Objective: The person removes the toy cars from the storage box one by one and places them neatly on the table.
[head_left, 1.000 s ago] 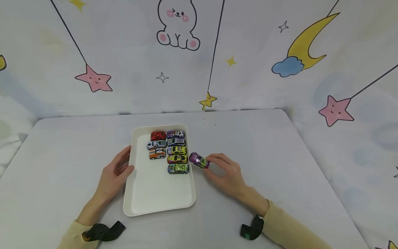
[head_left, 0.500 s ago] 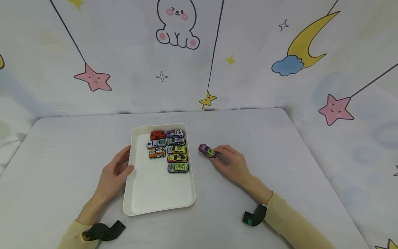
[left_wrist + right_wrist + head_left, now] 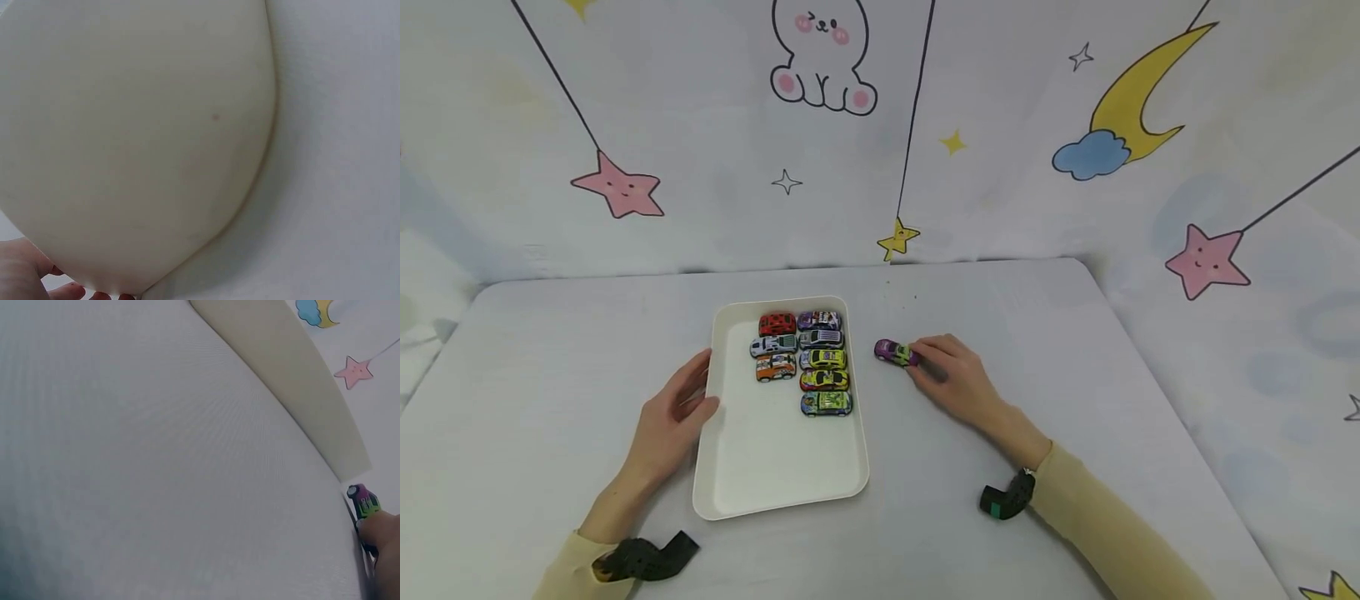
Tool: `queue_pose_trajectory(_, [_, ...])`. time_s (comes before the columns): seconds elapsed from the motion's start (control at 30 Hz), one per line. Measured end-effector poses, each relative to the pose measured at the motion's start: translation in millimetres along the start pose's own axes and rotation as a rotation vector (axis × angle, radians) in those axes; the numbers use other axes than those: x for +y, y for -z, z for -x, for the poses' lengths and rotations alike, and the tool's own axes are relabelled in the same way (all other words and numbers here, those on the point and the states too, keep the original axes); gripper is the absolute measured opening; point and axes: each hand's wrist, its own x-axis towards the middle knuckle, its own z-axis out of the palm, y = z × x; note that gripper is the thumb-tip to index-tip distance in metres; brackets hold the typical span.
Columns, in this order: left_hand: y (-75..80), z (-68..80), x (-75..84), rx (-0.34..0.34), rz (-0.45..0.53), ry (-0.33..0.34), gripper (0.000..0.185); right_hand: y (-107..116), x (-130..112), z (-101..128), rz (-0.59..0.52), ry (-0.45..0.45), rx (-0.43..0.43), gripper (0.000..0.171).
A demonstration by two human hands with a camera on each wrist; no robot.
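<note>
The left hand (image 3: 666, 421) grips the tray (image 3: 778, 462), probably steadying it; the right hand (image 3: 958, 382) pinches the purple car (image 3: 892, 352), its free end left of that hand.

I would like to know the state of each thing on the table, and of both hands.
Tray: right side up, partly filled.
Eight cars: inside the tray, in columns of five and three.
Purple car: outside the tray, pinched; touching the table or not, unclear.
Left hand: holding the tray's left edge.
Right hand: pinching the purple car.
</note>
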Motion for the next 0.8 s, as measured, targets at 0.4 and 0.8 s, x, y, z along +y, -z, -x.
queue_pose_trajectory(0.4, [0.0,-0.4,-0.1,0.004,-0.001,0.005,0.061,-9,14,-19,0.077,-0.020,-0.017,0.034])
queue_pose_trajectory(0.8, [1.7,-0.4,-0.2,-0.014,-0.016,0.008,0.061,-12,16,-24,0.098,-0.067,-0.024,0.032])
